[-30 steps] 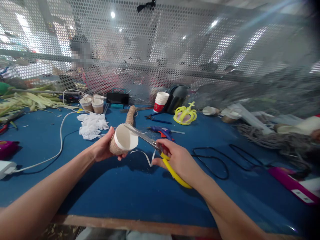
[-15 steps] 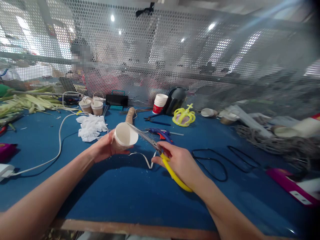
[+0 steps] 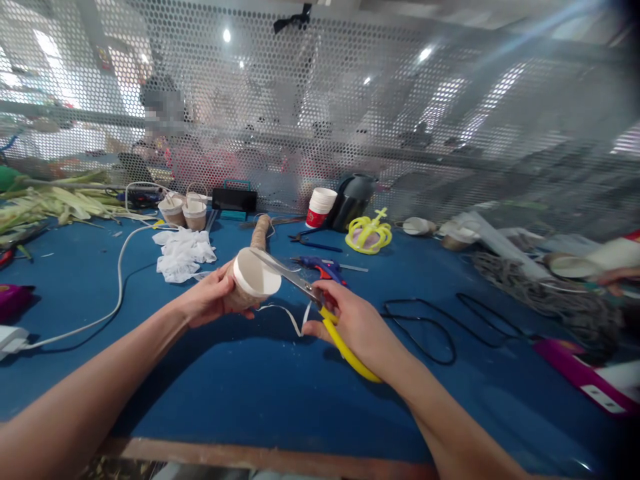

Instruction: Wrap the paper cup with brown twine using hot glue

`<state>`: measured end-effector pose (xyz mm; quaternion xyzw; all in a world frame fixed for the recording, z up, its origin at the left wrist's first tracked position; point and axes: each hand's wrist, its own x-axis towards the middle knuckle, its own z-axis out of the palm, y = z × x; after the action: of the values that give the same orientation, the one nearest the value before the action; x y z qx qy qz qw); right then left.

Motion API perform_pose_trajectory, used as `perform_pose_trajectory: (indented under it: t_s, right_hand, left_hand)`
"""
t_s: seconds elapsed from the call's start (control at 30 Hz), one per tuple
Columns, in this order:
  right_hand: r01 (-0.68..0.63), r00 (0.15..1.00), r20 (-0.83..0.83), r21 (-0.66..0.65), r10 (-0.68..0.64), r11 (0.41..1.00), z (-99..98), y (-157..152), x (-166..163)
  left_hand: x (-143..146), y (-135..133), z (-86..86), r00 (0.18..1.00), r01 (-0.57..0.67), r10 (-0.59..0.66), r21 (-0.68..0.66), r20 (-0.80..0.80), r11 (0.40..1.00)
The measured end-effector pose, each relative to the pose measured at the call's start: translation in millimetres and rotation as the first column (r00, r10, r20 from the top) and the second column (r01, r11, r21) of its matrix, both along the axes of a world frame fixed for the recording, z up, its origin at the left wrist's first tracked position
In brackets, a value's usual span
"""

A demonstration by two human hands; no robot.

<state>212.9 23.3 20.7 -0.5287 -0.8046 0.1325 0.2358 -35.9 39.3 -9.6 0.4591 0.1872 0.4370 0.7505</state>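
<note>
The blue tabletop point(image 3: 280, 413) runs under the left hand point(image 3: 220, 293) and the right hand point(image 3: 355, 320), with a wooden edge point(image 3: 280, 460) on the near side of them. Well beyond both, a big perforated metal panel point(image 3: 280, 120) stands up like a wall, a rail point(image 3: 380, 151) going across it. There's a small round light point(image 3: 227, 35) high up past the left hand, another bright light point(image 3: 425, 53) past the right, plus some stripy bright patches point(image 3: 495, 100) farther right, can't tell if windows or lamps. Pretty hazy back there, tbh.
</note>
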Motion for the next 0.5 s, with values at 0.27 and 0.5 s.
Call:
perform_pose_trajectory:
  t_s: [0.27,0.5]
  right_hand:
    - [0.002,1.0,0.011,-0.001,-0.002,1.0,-2.8,-0.2,1.2]
    - [0.017,0.998,0.063,0.037,-0.02,0.999,5.0,-5.2,-1.6]
  left_hand:
    - [-1.2,1.3,-1.9,0.997,0.07,-0.069,-0.014,0.026,0.997]
    - [-5.6,6.1,-7.0,0.992,0.121,-0.118,-0.066,0.055,0.99]
